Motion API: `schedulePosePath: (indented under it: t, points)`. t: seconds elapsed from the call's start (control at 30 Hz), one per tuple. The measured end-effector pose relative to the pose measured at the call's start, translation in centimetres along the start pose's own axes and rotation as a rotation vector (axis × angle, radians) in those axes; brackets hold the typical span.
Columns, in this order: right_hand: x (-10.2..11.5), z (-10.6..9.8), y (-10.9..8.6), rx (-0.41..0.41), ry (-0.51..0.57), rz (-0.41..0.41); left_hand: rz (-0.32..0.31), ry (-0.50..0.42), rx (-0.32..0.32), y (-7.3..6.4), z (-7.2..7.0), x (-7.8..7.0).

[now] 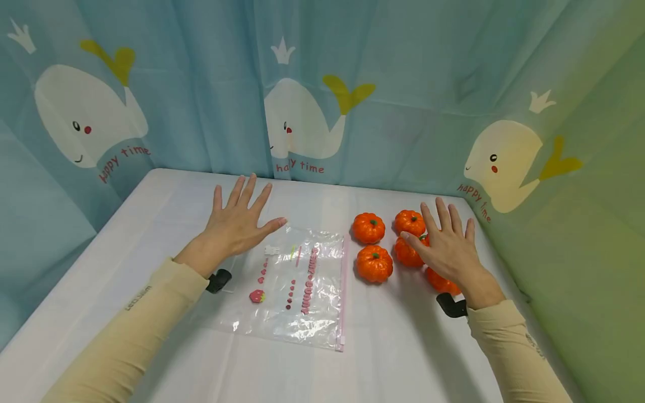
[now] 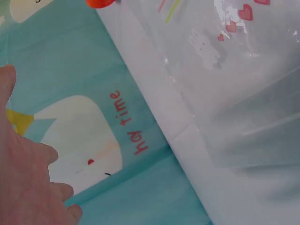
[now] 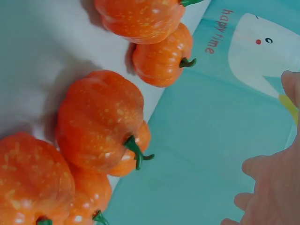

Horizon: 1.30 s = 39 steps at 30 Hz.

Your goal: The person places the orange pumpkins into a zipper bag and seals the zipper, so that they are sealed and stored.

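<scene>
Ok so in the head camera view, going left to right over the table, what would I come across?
Left hand, pink zip strip of the clear bag, left pair of orange pumpkins, right hand. The remaining pumpkins overlap the right hand's span, so I left them out.

A white table carried a clear plastic bag, which lay flat with its pink zip edge toward the right. Six orange pumpkins with green stems sat to the right of the bag, two of them just beside it and the others farther off.
</scene>
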State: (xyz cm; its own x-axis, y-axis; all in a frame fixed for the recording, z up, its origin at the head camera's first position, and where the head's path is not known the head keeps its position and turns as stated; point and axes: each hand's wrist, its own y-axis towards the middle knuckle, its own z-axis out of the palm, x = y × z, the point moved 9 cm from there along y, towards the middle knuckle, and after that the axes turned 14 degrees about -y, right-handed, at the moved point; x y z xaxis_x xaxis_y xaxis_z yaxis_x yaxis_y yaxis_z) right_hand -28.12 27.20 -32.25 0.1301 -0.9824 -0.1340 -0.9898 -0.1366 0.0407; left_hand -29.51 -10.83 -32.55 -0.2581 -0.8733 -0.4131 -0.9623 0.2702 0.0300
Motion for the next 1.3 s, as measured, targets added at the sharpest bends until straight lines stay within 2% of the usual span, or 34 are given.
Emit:
schedulePosePath:
  t: [0.33, 0.7, 0.83, 1.07, 1.3]
  points:
    - [1.1, 1.2, 0.8, -0.002, 0.05, -0.025, -0.009, 0.005, 0.013, 0.7, 1.4, -0.2]
    - [2.0, 1.9, 0.7, -0.03, 0.117, -0.043, 0.028, 0.003, 0.018, 0.9, 2.9, -2.2]
    - [2.6, 2.2, 0.4, -0.057, 0.178, -0.049, 0.044, -0.027, 0.035, 0.7, 3.9, -3.0]
    - [3.8, 2.6, 0.1, -0.115, 0.202, -0.097, 0.058, -0.064, 0.062, 0.2, 5.8, -3.9]
    - [4.6, 3.4, -0.4, -0.127, 0.257, -0.114, 0.1, -0.107, 0.069, -0.3, 7.6, -5.2]
